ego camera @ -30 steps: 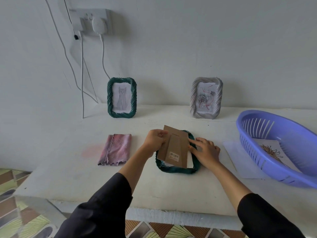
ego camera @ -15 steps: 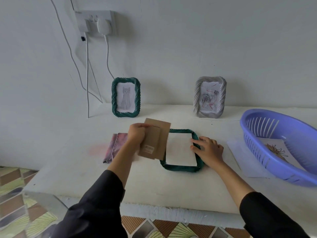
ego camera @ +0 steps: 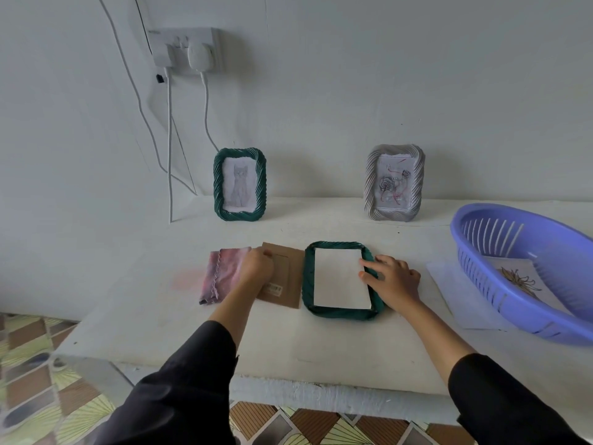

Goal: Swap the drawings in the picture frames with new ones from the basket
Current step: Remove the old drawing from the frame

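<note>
A dark green picture frame (ego camera: 340, 313) lies face down on the white table, its back open and a white sheet (ego camera: 340, 279) showing inside. My right hand (ego camera: 395, 280) rests flat on the frame's right rim, fingertips touching the sheet's edge. Just left of the frame, a brown cardboard backing (ego camera: 290, 279) lies flat on the table with my left hand (ego camera: 256, 268) on it, fingers curled over its far left edge. The purple basket (ego camera: 526, 319) at the right holds a flower drawing (ego camera: 519, 281).
Two frames stand against the wall: a green one with a cat drawing (ego camera: 240, 184) and a grey one with a rose drawing (ego camera: 394, 183). A pink cloth (ego camera: 219, 276) lies left of the backing. A loose white sheet (ego camera: 455, 297) lies partly under the basket. Cables (ego camera: 169, 149) hang from a wall socket.
My left hand lifted the cardboard backing off the green frame, carried it left and laid it flat beside the cloth, uncovering the white sheet. My right hand stayed on the frame's right rim.
</note>
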Demonstrator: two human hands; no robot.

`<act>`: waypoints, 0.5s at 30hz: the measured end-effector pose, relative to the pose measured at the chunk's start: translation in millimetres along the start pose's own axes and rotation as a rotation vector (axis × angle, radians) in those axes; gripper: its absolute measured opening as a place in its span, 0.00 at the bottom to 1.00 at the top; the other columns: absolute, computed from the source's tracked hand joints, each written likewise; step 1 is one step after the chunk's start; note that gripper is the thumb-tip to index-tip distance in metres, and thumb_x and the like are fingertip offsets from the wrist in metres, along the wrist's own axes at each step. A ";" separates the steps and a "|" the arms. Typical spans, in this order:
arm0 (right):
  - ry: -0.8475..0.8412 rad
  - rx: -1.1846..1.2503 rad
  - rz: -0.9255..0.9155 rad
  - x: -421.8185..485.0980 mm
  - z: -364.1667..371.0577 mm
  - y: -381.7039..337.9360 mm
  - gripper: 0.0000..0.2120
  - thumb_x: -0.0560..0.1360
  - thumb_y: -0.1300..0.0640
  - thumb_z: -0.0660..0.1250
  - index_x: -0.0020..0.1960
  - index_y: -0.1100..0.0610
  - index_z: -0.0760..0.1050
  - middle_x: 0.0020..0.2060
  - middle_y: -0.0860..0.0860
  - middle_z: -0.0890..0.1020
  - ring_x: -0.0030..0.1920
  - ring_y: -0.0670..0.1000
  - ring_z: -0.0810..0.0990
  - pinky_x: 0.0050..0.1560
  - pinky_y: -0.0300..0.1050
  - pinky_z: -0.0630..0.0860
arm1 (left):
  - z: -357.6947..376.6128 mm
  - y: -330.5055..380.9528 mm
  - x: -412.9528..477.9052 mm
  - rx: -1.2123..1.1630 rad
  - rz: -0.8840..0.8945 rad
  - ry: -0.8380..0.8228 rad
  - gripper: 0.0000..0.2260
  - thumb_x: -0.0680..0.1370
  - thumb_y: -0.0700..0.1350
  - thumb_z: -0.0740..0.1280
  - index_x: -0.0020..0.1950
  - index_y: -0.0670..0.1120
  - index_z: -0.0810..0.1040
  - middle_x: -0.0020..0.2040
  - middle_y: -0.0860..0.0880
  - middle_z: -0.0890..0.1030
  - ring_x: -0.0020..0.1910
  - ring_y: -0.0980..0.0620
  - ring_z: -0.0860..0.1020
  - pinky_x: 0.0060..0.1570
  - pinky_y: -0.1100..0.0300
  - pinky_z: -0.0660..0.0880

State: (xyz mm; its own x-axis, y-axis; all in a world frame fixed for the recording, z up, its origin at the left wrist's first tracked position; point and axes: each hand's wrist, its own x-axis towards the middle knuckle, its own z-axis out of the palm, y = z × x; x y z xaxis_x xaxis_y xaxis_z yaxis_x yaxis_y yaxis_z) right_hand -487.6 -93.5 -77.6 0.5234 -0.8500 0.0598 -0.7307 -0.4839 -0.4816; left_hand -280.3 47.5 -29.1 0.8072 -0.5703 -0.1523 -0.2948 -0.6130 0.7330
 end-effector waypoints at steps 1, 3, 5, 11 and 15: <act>0.002 0.004 -0.001 0.0 0.0 -0.2 0.17 0.75 0.43 0.61 0.63 0.38 0.72 0.69 0.46 0.68 0.69 0.51 0.64 0.67 0.52 0.56 | 2.5 1.5 -1.3 0.041 0.020 -0.017 0.18 0.79 0.38 0.53 0.64 0.46 0.75 0.63 0.43 0.74 0.56 0.43 0.76 0.54 0.53 0.76; 0.003 0.010 -0.002 -0.3 -0.1 0.0 0.17 0.75 0.43 0.61 0.63 0.39 0.72 0.69 0.46 0.68 0.69 0.51 0.64 0.67 0.52 0.56 | 7.5 4.7 -3.6 0.075 0.040 -0.051 0.17 0.80 0.37 0.53 0.65 0.42 0.74 0.65 0.41 0.73 0.63 0.42 0.73 0.60 0.54 0.73; 0.004 0.011 -0.004 -0.5 0.0 0.0 0.17 0.75 0.43 0.61 0.63 0.39 0.72 0.69 0.46 0.69 0.69 0.51 0.64 0.67 0.52 0.56 | 11.3 7.4 -4.5 0.068 0.036 -0.048 0.16 0.80 0.36 0.55 0.66 0.39 0.73 0.65 0.39 0.74 0.65 0.42 0.72 0.61 0.56 0.70; 0.012 0.022 -0.002 -0.7 -0.6 -0.4 0.16 0.75 0.43 0.61 0.63 0.38 0.72 0.69 0.46 0.69 0.69 0.51 0.64 0.67 0.51 0.56 | 37.3 19.8 -16.8 0.212 0.197 0.014 0.15 0.77 0.45 0.57 0.60 0.44 0.76 0.62 0.41 0.74 0.60 0.42 0.72 0.60 0.50 0.71; 0.011 0.020 -0.011 -0.7 -0.5 0.1 0.17 0.75 0.43 0.61 0.63 0.39 0.72 0.69 0.46 0.69 0.69 0.51 0.64 0.66 0.51 0.56 | 60.5 17.2 -26.3 0.465 0.245 -0.066 0.23 0.75 0.60 0.62 0.65 0.50 0.73 0.64 0.45 0.71 0.65 0.43 0.66 0.64 0.51 0.63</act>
State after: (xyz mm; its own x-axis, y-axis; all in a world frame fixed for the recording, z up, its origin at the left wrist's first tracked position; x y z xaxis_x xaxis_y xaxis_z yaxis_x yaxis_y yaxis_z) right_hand -488.3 -93.1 -77.2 0.5266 -0.8468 0.0745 -0.7162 -0.4892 -0.4978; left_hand -337.6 18.9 -52.6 0.6568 -0.7512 -0.0654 -0.6785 -0.6266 0.3834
